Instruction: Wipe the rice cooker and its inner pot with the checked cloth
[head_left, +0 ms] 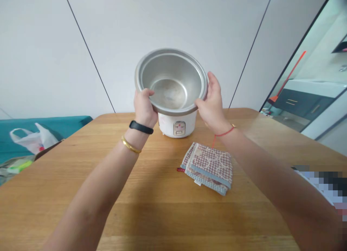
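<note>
Fingers of both hands on tilted metal pot, between them.

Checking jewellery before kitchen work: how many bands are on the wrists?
3. A black band and a gold bangle on the left wrist; a red string on the right. Others may be hidden underneath.

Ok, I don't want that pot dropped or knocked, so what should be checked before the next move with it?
1. Left hand grips the round silver metal inner pot at its rim: ok.
2. Right hand grips the opposite rim: ok.
3. Pot held level: not ok, it tilts toward the camera.
4. Pot inside empty: ok, only faint marks show.
5. White rice cooker body stands steady on the wooden table: ok.
6. Folded patterned cloths lie apart from the cooker: ok.
</note>
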Tool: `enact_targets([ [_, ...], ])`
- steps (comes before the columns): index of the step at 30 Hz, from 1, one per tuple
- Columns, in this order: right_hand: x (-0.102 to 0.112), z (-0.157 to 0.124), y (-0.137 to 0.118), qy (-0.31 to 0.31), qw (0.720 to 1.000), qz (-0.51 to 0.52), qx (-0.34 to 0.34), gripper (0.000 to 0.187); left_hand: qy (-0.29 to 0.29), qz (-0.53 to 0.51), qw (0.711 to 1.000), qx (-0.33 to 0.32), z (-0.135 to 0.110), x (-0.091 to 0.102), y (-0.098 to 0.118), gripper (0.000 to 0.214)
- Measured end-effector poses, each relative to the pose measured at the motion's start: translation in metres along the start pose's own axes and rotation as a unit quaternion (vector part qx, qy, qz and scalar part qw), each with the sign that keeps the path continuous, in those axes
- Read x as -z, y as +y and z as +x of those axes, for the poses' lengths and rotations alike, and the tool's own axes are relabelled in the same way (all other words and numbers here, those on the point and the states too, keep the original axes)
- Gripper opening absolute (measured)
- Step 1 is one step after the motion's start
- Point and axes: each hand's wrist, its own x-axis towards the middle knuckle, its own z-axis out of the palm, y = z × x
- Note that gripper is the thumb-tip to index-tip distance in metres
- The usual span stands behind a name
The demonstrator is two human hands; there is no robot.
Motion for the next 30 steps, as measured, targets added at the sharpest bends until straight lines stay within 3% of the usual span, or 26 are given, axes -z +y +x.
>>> enact_targets([
  [4,0.049,-0.105,-0.040,-0.180,0.976,-0.056,-0.112,0.078,0.032,0.004,0.999,-0.009,-0.054,0.051,0.050,0.027],
  [6,0.062,-0.149,-0.041,-0.333,0.918,-0.145,-0.158,0.084,0.049,0.014,0.999,0.002,-0.077,0.076,0.065,0.032],
  [8,0.063,-0.179,-0.034,-0.461,0.832,-0.245,-0.189,0.092,0.068,0.035,0.997,0.025,-0.096,0.097,0.070,0.037],
  [10,0.058,-0.194,-0.021,-0.510,0.777,-0.317,-0.190,0.092,0.081,0.064,0.993,0.049,-0.111,0.114,0.065,0.039],
  [12,0.051,-0.195,-0.008,-0.489,0.779,-0.358,-0.163,0.076,0.085,0.087,0.990,0.072,-0.122,0.128,0.057,0.036],
  [15,0.052,-0.184,0.010,-0.422,0.812,-0.377,-0.143,0.046,0.086,0.105,0.986,0.100,-0.131,0.141,0.042,0.026],
  [17,0.061,-0.175,0.013,-0.373,0.838,-0.366,-0.154,0.041,0.089,0.108,0.985,0.099,-0.132,0.146,0.035,0.022],
  [19,0.074,-0.167,0.004,-0.276,0.890,-0.338,-0.131,0.041,0.088,0.108,0.986,0.093,-0.132,0.148,0.027,0.022],
  [21,0.081,-0.160,-0.017,-0.174,0.936,-0.301,-0.047,0.042,0.073,0.113,0.987,0.090,-0.133,0.148,0.019,0.022],
  [22,0.081,-0.158,-0.030,-0.156,0.945,-0.287,0.009,0.043,0.062,0.118,0.987,0.091,-0.134,0.148,0.014,0.022],
  [24,0.069,-0.153,-0.056,-0.210,0.929,-0.285,0.107,0.047,0.037,0.131,0.986,0.097,-0.138,0.147,0.005,0.019],
  [26,0.045,-0.149,-0.075,-0.308,0.888,-0.306,0.148,0.046,0.013,0.144,0.985,0.094,-0.143,0.146,-0.002,0.018],
  [30,-0.011,-0.149,-0.089,-0.470,0.820,-0.318,0.074,0.032,-0.027,0.172,0.983,0.051,-0.149,0.145,-0.003,0.013],
])
